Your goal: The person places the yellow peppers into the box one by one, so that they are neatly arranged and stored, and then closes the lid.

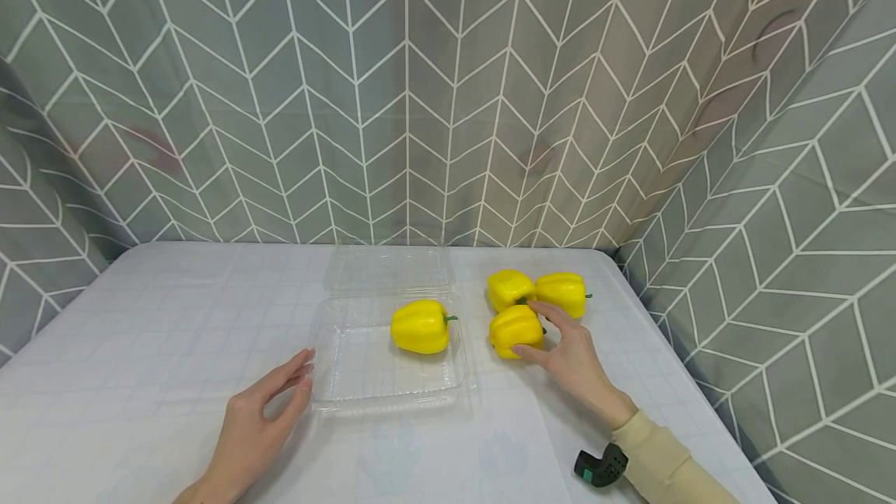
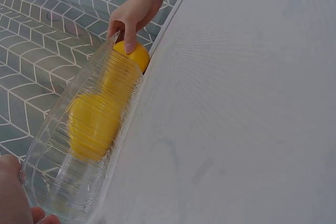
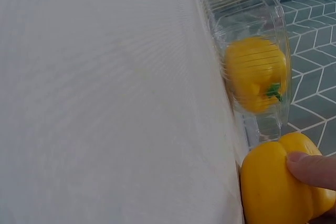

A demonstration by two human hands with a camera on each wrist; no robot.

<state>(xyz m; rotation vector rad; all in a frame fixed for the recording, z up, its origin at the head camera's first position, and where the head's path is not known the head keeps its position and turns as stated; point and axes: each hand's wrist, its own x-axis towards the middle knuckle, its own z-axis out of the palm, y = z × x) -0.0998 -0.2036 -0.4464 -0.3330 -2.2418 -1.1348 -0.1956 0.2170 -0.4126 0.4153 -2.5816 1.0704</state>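
A clear plastic clamshell container (image 1: 364, 393) lies with its lid (image 1: 389, 269) folded back. One yellow bell pepper (image 1: 420, 327) rests in the right part of its base, green stem pointing right. My left hand (image 1: 255, 422) is at the container's left side, fingertips touching the rim, fingers fairly straight. To the right of the container, my right hand (image 1: 575, 360) holds another yellow bell pepper (image 1: 514, 330) between thumb and fingers. In the right wrist view the thumb (image 3: 310, 169) presses on that pepper (image 3: 273, 187); the other fingers are mostly hidden.
Two more yellow peppers, one on the left (image 1: 509, 288) and one on the right (image 1: 562, 292), lie just behind the held one. A white cloth covers the table (image 1: 175, 317). Grey patterned curtains (image 1: 434, 99) hang behind and at the sides.
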